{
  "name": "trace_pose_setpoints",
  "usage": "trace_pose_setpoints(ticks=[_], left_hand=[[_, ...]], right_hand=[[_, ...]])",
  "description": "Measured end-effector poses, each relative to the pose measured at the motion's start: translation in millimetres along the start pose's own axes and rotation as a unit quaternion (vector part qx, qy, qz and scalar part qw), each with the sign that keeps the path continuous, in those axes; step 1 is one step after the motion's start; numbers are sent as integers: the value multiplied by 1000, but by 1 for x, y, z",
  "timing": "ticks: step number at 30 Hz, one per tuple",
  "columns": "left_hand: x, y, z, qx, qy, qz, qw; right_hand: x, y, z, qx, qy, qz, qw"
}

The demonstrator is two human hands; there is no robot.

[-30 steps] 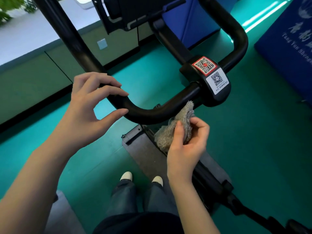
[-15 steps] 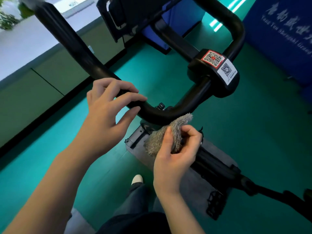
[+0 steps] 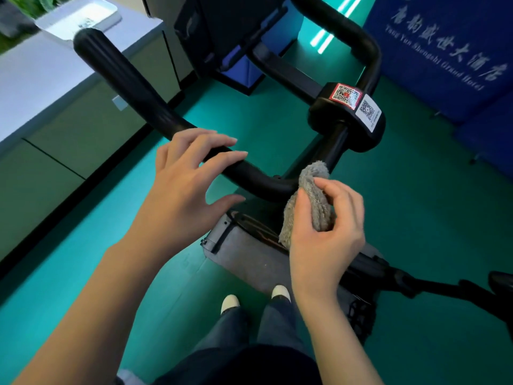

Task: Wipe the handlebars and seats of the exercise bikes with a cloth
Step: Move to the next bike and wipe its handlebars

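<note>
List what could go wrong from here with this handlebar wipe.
1. The right hand pinches the cloth bunched; only its tip is at the handlebar, so patches may be missed.
2. The left hand spreads over the bar, likely blocking that stretch.
3. The QR stickers sit close by; rubbing may lift them.

Grey fluffy cloth (image 3: 313,195), black handlebar (image 3: 138,98), teal floor (image 3: 416,218).

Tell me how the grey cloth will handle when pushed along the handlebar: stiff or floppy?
Probably floppy: the cloth bunches and droops below the right hand pinching it. Its fuzzy pile likely drags on the handlebar rather than sliding.
</note>
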State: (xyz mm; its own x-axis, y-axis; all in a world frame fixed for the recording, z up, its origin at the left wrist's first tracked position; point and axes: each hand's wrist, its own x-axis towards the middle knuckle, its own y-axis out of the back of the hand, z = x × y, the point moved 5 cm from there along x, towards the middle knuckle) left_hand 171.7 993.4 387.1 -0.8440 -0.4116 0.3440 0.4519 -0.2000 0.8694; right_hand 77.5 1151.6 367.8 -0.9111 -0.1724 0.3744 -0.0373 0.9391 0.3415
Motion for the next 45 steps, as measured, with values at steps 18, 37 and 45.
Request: trace_pose_setpoints(ticks=[18,37,45], left_hand=[[-5,3,-3,-42,10,7,999],[-7,-1,2,-27,37,23,999],[-7,0,1,-27,37,16,999]], right_hand=[[-44,0,18,119,-55,-45,990],[-45,-39,51,307,-382,-61,869],[-62,-71,21,383,-418,-112,816]])
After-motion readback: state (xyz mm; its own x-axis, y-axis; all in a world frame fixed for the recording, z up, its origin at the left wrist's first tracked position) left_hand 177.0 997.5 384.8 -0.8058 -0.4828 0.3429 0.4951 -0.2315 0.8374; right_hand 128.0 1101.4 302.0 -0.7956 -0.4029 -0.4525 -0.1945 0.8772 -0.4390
